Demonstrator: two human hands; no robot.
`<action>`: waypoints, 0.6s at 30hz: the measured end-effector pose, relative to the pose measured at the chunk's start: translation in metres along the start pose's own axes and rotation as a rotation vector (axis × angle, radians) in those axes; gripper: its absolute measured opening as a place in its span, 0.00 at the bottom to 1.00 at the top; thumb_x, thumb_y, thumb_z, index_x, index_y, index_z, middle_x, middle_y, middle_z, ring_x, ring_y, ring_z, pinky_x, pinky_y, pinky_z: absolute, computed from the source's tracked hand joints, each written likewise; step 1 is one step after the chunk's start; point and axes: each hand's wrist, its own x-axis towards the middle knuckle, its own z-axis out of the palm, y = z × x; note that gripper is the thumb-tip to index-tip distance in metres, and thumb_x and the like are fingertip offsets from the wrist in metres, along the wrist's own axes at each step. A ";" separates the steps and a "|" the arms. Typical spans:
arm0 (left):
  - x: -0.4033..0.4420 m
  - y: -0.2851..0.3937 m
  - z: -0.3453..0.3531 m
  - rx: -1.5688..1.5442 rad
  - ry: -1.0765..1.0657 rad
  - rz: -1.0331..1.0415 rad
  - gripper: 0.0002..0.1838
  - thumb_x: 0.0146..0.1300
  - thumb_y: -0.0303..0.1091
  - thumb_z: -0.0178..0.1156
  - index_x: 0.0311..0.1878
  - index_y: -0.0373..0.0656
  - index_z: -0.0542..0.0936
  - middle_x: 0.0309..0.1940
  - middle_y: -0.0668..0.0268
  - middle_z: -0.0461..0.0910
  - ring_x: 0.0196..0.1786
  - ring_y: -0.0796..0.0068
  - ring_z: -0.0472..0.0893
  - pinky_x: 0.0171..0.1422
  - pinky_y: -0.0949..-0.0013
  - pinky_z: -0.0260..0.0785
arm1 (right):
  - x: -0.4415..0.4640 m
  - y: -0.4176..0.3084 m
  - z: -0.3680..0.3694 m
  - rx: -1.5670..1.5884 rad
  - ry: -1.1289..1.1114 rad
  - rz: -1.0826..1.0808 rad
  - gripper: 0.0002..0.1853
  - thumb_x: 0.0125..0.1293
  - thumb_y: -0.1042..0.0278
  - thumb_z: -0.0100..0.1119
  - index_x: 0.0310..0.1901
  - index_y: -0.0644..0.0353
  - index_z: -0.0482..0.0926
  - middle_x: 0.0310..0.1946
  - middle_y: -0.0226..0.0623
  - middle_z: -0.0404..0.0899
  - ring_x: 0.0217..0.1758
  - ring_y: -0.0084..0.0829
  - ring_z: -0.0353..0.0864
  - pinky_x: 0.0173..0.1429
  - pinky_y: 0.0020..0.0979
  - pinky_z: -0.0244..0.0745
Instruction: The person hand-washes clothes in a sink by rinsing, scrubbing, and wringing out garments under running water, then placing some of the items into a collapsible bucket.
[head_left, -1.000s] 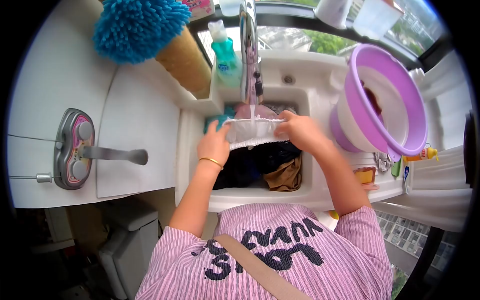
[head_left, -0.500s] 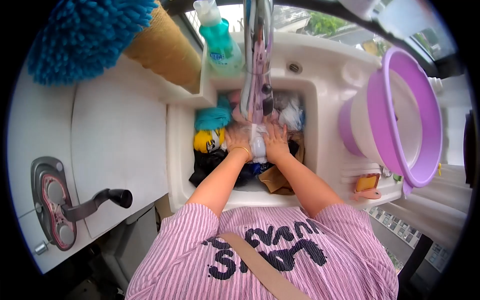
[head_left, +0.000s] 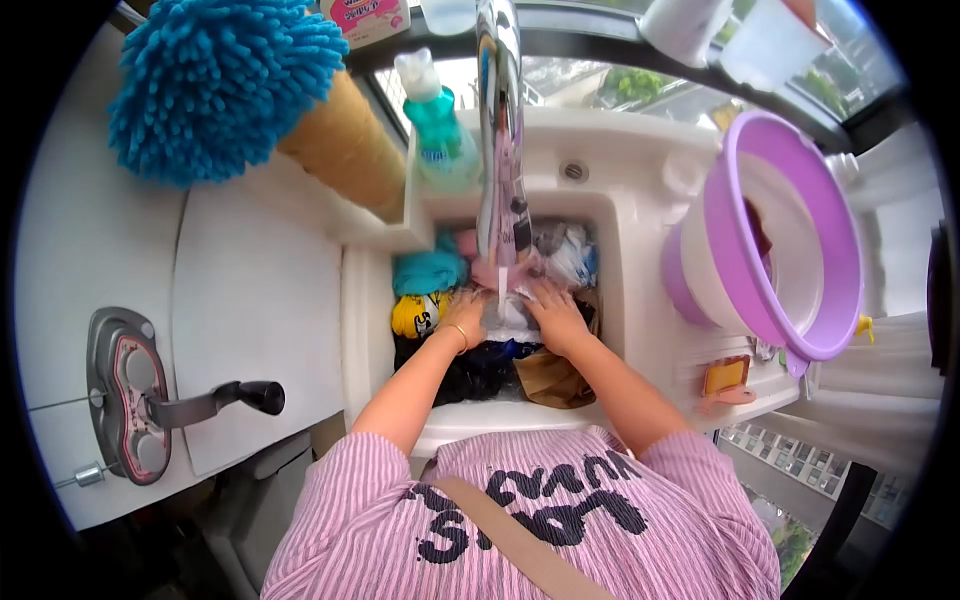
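My left hand (head_left: 467, 318) and my right hand (head_left: 555, 315) rest on wet laundry in a white sink (head_left: 618, 300). Their fingers stretch forward and apart, with the tips partly hidden by water and cloth. White cloth (head_left: 510, 320) lies between them, under water running from the chrome faucet (head_left: 500, 130). Just beyond the fingertips is a pink cloth (head_left: 492, 274). A yellow cloth with black print (head_left: 420, 315) and a turquoise cloth (head_left: 428, 270) sit left of my left hand. Nearer my body lie black cloth (head_left: 470, 375) and brown cloth (head_left: 555, 380).
A green soap bottle (head_left: 440, 140) stands behind the sink's left corner. To the right, a purple-and-white basin (head_left: 700, 250) leans on the ledge near a soap holder (head_left: 726, 376). At left are a blue chenille piece (head_left: 220, 95) and a grey handled fixture (head_left: 130, 395).
The view has shifted, bringing more of the windowsill into sight. My hands have moved slightly apart, showing more white cloth between them. More black cloth shows near the sink's front.
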 end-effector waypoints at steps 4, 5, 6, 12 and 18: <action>-0.058 0.014 0.032 0.282 0.275 0.143 0.23 0.62 0.28 0.58 0.62 0.41 0.80 0.82 0.55 0.54 0.85 0.54 0.51 0.83 0.47 0.53 | -0.043 0.001 -0.006 -0.133 -0.104 -0.140 0.19 0.67 0.72 0.54 0.59 0.56 0.82 0.76 0.43 0.64 0.83 0.45 0.56 0.83 0.57 0.50; -0.061 0.017 0.026 0.283 0.282 0.138 0.23 0.62 0.28 0.58 0.62 0.41 0.80 0.82 0.55 0.54 0.85 0.54 0.51 0.83 0.47 0.53 | -0.046 0.003 -0.010 -0.194 -0.078 -0.216 0.16 0.68 0.70 0.55 0.55 0.56 0.85 0.74 0.43 0.67 0.82 0.44 0.60 0.82 0.58 0.54; -0.066 0.022 0.013 0.271 0.187 0.146 0.22 0.63 0.28 0.57 0.61 0.42 0.81 0.81 0.56 0.56 0.84 0.54 0.52 0.82 0.46 0.55 | -0.044 0.006 -0.019 -0.198 -0.070 -0.223 0.16 0.68 0.70 0.55 0.55 0.56 0.85 0.74 0.43 0.67 0.82 0.44 0.60 0.82 0.58 0.54; -0.087 0.030 -0.074 -0.029 0.437 0.199 0.18 0.57 0.24 0.58 0.51 0.43 0.85 0.63 0.59 0.81 0.51 0.52 0.85 0.55 0.53 0.80 | -0.017 0.002 -0.120 0.048 -0.103 -0.069 0.23 0.60 0.79 0.57 0.53 0.46 0.89 0.61 0.35 0.83 0.55 0.44 0.87 0.58 0.41 0.82; -0.126 0.062 -0.159 -0.194 0.771 0.248 0.17 0.54 0.24 0.57 0.46 0.41 0.88 0.46 0.56 0.87 0.43 0.50 0.84 0.50 0.53 0.78 | -0.012 -0.036 -0.249 0.191 0.076 -0.120 0.20 0.55 0.86 0.60 0.47 0.54 0.90 0.58 0.38 0.85 0.54 0.44 0.87 0.55 0.41 0.82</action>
